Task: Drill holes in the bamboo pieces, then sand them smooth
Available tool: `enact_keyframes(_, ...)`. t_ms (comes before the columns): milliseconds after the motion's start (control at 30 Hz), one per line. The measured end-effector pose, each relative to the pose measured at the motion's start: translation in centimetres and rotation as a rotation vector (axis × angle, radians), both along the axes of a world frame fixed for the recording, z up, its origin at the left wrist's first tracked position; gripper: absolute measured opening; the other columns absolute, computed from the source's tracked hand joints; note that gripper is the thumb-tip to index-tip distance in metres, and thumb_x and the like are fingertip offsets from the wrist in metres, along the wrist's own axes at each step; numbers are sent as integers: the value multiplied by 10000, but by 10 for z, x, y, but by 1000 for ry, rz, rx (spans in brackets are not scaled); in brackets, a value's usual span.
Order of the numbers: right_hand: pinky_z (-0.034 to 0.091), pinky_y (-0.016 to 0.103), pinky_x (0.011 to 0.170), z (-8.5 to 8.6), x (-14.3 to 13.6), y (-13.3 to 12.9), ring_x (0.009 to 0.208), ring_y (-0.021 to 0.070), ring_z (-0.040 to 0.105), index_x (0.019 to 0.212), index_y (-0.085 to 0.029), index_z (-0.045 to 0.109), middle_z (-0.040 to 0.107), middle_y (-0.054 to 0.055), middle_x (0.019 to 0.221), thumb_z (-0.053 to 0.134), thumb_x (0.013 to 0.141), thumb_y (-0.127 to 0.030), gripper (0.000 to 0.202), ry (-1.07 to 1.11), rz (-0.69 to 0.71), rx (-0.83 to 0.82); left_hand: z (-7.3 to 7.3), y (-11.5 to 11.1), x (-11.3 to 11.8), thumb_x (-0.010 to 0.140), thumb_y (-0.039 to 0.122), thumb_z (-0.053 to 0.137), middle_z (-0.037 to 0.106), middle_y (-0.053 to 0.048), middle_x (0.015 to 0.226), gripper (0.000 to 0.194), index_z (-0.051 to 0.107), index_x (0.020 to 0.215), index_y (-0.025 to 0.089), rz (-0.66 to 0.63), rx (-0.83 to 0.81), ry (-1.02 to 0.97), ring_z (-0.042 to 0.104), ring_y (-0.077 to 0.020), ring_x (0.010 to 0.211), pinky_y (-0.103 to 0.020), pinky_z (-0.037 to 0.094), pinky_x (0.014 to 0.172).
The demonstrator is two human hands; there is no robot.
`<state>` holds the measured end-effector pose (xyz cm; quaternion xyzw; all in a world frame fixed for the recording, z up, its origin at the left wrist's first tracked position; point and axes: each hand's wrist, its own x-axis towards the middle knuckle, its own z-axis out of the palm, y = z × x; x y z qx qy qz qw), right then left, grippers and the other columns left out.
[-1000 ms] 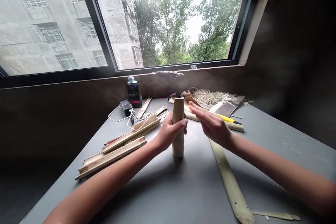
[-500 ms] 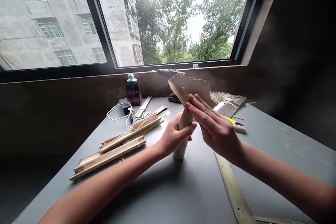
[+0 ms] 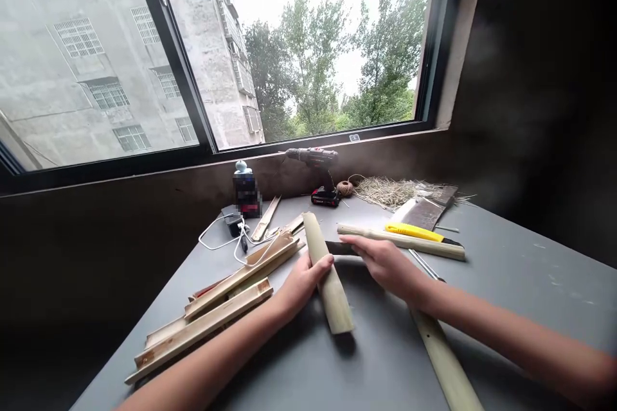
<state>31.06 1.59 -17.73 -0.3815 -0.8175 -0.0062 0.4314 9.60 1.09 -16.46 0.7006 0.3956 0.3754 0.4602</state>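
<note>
My left hand [image 3: 301, 282] is wrapped round a pale bamboo piece [image 3: 332, 295], its thumb across the front. The bamboo tilts, with its lower end toward me just over the table. To its right, my right hand [image 3: 388, 266] has its fingers pressed together on a thin dark sheet [image 3: 343, 248], seen nearly edge-on. The sheet's left end meets the bamboo; how far it reaches behind is hidden.
Split bamboo strips [image 3: 207, 327] lie left on the grey table [image 3: 270, 372], with a white cable [image 3: 205, 244] behind. A drill [image 3: 325, 196], twine ball [image 3: 345, 188], straw [image 3: 385, 191], yellow-handled tool [image 3: 414, 232] and bamboo stick [image 3: 400, 242] are farther back. A long strip [image 3: 446, 359] lies front right.
The bamboo has swung from nearly upright to a tilt toward me. My right hand and the sheet have come down from its top to its right side, uncovering the drill.
</note>
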Motion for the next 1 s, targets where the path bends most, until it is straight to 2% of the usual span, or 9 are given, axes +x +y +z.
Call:
enact_keyframes(167, 601, 398, 894, 19, 15, 0, 1030, 255, 732, 1250, -231, 673, 763, 52, 1122, 461, 967, -185, 357, 86, -98, -118, 7, -20, -16, 931, 652, 381, 598, -24, 729, 517, 572, 850, 178, -37, -21, 378, 544, -174, 623, -282, 413, 580)
enact_keyframes(233, 597, 410, 879, 22, 19, -1, 1008, 256, 734, 1230, -221, 680, 767, 54, 1102, 452, 969, -208, 347, 101, -129, -196, 18, -23, -25, 907, 630, 451, 513, -11, 582, 521, 515, 643, 185, -31, 14, 557, 515, -181, 578, -292, 386, 589)
enact_keyframes(300, 578, 423, 916, 21, 19, -2, 1045, 259, 718, 1215, -222, 688, 754, 54, 1143, 457, 962, -217, 342, 106, -125, -252, 29, -23, -34, 906, 544, 488, 513, -24, 593, 464, 506, 611, 187, 21, 96, 722, 542, -212, 631, -320, 407, 650)
enact_keyframes(400, 559, 424, 959, 16, 15, -3, 1090, 263, 699, 1171, -233, 714, 742, 44, 1180, 489, 951, -240, 315, 100, -48, -337, 38, -16, -41, 919, 278, 437, 653, -110, 1055, 241, 640, 1006, 182, 59, 379, 894, 607, -296, 991, -412, 443, 872)
enact_keyframes(467, 564, 421, 952, 12, 11, -3, 1079, 264, 703, 1141, -236, 731, 747, 40, 1166, 516, 939, -259, 296, 70, 33, -428, 34, -9, -41, 872, 117, 404, 509, -117, 1423, 460, 554, 1298, 207, -64, 662, 971, 467, -312, 1304, -461, 357, 1060)
enact_keyframes(567, 567, 413, 950, 5, 9, -1, 1051, 259, 715, 1118, -247, 746, 757, 32, 1142, 538, 926, -274, 284, 47, 141, -526, 20, -2, -38, 851, 88, 423, 393, -64, 1554, 606, 437, 1440, 228, -330, 881, 1026, 281, -285, 1461, -465, 232, 1178)
enact_keyframes(733, 599, 413, 876, 0, 16, 7, 960, 253, 738, 1073, -244, 765, 787, 15, 1004, 550, 921, -299, 269, 194, 88, -562, 18, -1, -38, 905, 310, 506, 612, -122, 1270, 455, 512, 1342, 181, -421, 756, 1051, 537, -293, 1220, -471, 298, 1128)
enact_keyframes(900, 574, 445, 914, 18, 27, 9, 1034, 275, 712, 1135, -206, 740, 762, 60, 1111, 512, 930, -280, 315, 274, -7, -511, 31, -16, -49, 987, 508, 337, 665, -94, 902, 439, 624, 959, 177, -266, 429, 1067, 636, -246, 821, -346, 467, 751)
enact_keyframes(1000, 568, 444, 935, 29, 24, -1, 1066, 279, 703, 1177, -211, 716, 758, 56, 1122, 498, 948, -278, 323, 271, -34, -393, 33, -38, -53, 998, 582, 209, 642, -18, 731, 529, 573, 1071, 205, -157, 73, 885, 584, -177, 579, -276, 442, 566)
